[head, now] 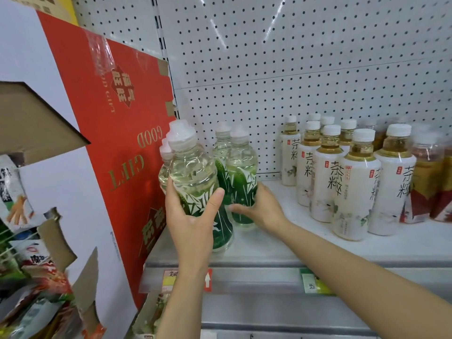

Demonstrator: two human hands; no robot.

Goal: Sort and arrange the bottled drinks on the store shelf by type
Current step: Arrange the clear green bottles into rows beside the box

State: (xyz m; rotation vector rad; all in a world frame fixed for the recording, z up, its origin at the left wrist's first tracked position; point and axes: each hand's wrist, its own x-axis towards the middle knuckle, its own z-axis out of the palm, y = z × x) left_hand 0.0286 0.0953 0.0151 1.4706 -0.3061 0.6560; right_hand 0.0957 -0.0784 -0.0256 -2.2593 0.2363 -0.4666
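Green bottles (241, 182): held pale clear liquid.
Left hand (189, 216): fingers curled round the front green bottle (195, 182).
Right hand (259, 207): wrapped the next green bottle's lower body.
White-label bottles (354, 182): amber tea, standing well apart.

Clearly a shop aisle: white pegboard backing (293, 57) behind a grey metal shelf (281, 250), price tags (315, 282) clipped along its front edge, identical tea bottles (352, 184) ranked in rows, a red gift carton (122, 148) standing at the side, snack packets (14, 192) racked off to the left.
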